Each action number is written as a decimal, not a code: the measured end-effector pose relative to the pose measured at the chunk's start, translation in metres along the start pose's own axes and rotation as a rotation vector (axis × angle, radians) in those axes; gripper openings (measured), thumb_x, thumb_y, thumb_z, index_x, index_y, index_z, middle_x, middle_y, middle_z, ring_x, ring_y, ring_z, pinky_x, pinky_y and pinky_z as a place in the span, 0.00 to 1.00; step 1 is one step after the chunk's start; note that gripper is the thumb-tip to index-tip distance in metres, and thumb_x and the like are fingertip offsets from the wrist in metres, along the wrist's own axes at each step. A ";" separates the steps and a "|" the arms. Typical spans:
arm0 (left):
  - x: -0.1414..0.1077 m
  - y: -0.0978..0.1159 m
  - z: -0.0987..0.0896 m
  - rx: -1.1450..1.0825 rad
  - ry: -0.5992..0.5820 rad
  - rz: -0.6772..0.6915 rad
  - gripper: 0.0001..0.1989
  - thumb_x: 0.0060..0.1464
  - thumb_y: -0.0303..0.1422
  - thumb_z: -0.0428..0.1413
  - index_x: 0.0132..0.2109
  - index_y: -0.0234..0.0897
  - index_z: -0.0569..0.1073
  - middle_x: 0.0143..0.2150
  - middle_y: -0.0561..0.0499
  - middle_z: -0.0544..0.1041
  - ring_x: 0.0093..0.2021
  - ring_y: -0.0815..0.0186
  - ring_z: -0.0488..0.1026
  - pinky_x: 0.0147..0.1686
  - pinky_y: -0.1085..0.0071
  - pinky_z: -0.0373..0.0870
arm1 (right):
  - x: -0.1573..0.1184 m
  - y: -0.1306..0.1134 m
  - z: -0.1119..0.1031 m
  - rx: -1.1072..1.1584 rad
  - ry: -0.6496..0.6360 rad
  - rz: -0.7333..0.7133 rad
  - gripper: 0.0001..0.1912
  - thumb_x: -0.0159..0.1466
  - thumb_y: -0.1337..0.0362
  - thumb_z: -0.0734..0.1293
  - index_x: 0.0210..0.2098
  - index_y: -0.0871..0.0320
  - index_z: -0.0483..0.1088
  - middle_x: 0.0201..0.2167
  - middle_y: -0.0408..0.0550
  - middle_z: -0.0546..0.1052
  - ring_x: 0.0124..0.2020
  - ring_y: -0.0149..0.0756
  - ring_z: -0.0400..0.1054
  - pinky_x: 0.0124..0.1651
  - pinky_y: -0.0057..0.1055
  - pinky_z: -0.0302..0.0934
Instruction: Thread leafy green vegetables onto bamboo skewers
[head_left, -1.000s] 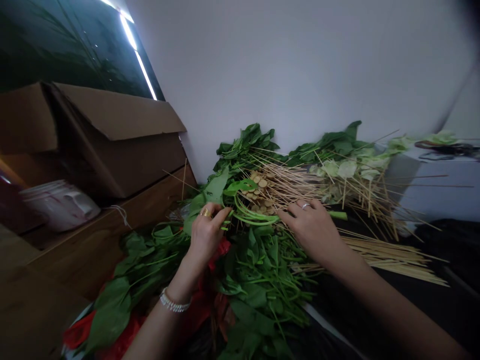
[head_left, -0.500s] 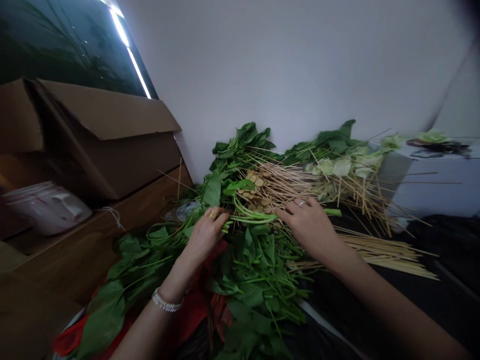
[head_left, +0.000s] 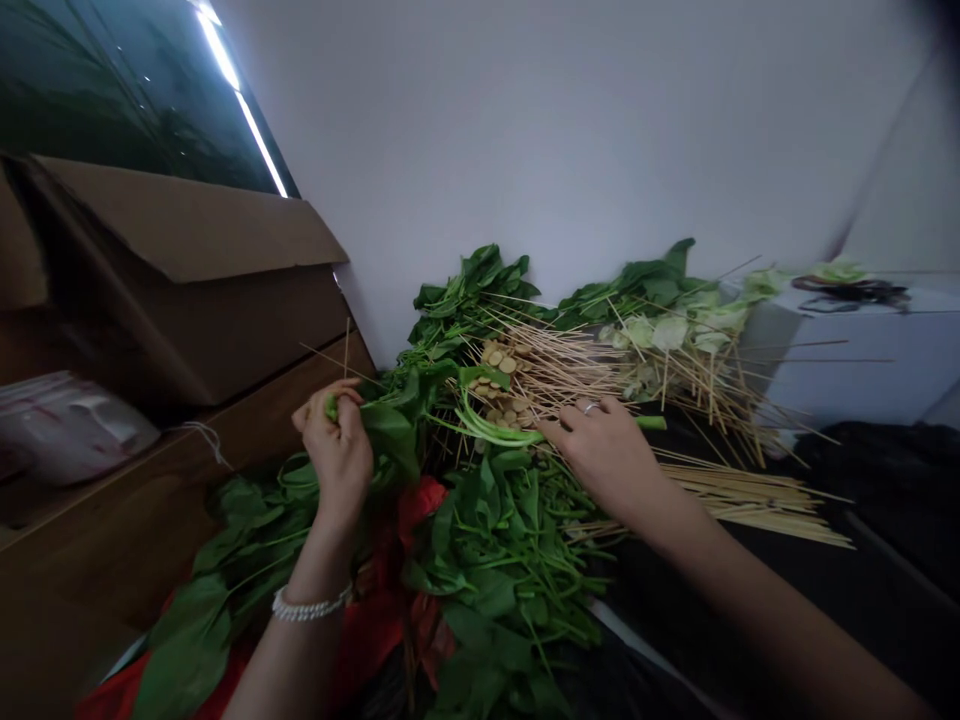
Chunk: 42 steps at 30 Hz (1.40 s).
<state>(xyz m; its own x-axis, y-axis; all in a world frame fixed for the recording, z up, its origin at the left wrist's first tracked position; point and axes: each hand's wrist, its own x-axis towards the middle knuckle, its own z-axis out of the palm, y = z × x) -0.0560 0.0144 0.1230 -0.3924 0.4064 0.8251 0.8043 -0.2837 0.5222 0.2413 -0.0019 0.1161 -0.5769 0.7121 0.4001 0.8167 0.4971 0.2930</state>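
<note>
My left hand [head_left: 337, 450] is raised over the left of the leafy greens [head_left: 510, 570], its fingers pinched on the end of a green stem [head_left: 331, 406]. A long green stalk [head_left: 502, 436] runs under my right hand [head_left: 604, 462], whose fingers are curled over it. Behind that stalk lie many thin bamboo skewers [head_left: 555, 370] and small round tan slices [head_left: 504, 388]. Pale green leaves [head_left: 667, 335] are spiked with more skewers further right. A loose bundle of skewers [head_left: 750, 505] lies past my right hand.
A red plastic bag [head_left: 416, 510] lies under the greens. On the left are a brown cardboard box [head_left: 195, 290], a wooden ledge [head_left: 150, 500] and a whitish plastic-wrapped item [head_left: 71, 430]. A white wall rises behind. A white box [head_left: 840, 360] and dark cloth [head_left: 877, 470] are on the right.
My left hand has moved up and to the left, lifting a stem end clear of the leaves. My right hand stays on the stalk. The whole view has drifted slightly.
</note>
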 end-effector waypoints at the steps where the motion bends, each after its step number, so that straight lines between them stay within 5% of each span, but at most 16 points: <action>1: -0.003 0.007 -0.004 0.039 0.004 0.103 0.10 0.58 0.28 0.45 0.32 0.39 0.68 0.41 0.49 0.77 0.50 0.61 0.68 0.55 0.62 0.58 | 0.001 -0.001 0.000 0.002 -0.006 -0.003 0.16 0.66 0.73 0.61 0.51 0.58 0.72 0.39 0.54 0.77 0.42 0.46 0.69 0.43 0.40 0.47; 9: -0.063 0.059 0.010 0.155 -0.483 0.762 0.05 0.61 0.31 0.52 0.40 0.37 0.73 0.31 0.50 0.76 0.34 0.63 0.72 0.36 0.69 0.66 | 0.000 -0.013 0.000 -0.008 0.007 -0.022 0.13 0.66 0.73 0.62 0.48 0.59 0.73 0.38 0.54 0.77 0.41 0.45 0.68 0.42 0.40 0.48; 16: -0.083 0.057 0.028 0.284 -0.635 0.702 0.06 0.58 0.27 0.55 0.44 0.38 0.72 0.42 0.47 0.74 0.40 0.61 0.73 0.36 0.69 0.69 | 0.000 -0.022 0.001 -0.014 0.040 -0.026 0.11 0.67 0.71 0.62 0.46 0.61 0.73 0.38 0.54 0.77 0.41 0.46 0.68 0.43 0.41 0.49; 24: -0.092 0.055 0.036 0.442 -0.700 0.672 0.04 0.57 0.28 0.56 0.41 0.35 0.70 0.39 0.45 0.74 0.41 0.55 0.72 0.38 0.64 0.70 | 0.002 -0.026 0.007 0.016 0.021 -0.027 0.10 0.66 0.72 0.61 0.44 0.62 0.72 0.38 0.56 0.77 0.40 0.46 0.69 0.41 0.40 0.52; 28: -0.093 0.053 0.039 0.362 -0.653 0.539 0.03 0.57 0.28 0.55 0.39 0.36 0.69 0.38 0.45 0.74 0.41 0.56 0.72 0.38 0.65 0.68 | 0.002 -0.028 0.011 0.094 0.020 -0.004 0.11 0.66 0.72 0.62 0.46 0.59 0.71 0.36 0.52 0.77 0.37 0.44 0.70 0.40 0.38 0.52; 36: -0.088 0.054 0.043 -0.271 -0.666 -0.034 0.09 0.60 0.34 0.47 0.32 0.38 0.66 0.28 0.55 0.66 0.30 0.67 0.63 0.33 0.71 0.60 | 0.005 -0.021 0.009 0.365 0.022 0.032 0.13 0.71 0.63 0.57 0.50 0.52 0.71 0.38 0.46 0.78 0.35 0.38 0.71 0.36 0.32 0.54; 42: -0.087 0.067 0.046 -0.622 -0.667 -0.383 0.14 0.55 0.41 0.51 0.27 0.38 0.62 0.24 0.58 0.59 0.26 0.71 0.56 0.27 0.75 0.56 | 0.007 -0.016 0.002 0.408 0.030 0.051 0.14 0.71 0.63 0.58 0.51 0.52 0.72 0.39 0.46 0.79 0.36 0.36 0.73 0.36 0.30 0.55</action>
<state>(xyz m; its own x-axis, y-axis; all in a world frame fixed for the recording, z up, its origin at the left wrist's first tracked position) 0.0531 0.0003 0.0765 -0.0919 0.9178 0.3862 0.2224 -0.3591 0.9064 0.2242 -0.0039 0.1121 -0.5310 0.7290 0.4320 0.7773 0.6220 -0.0942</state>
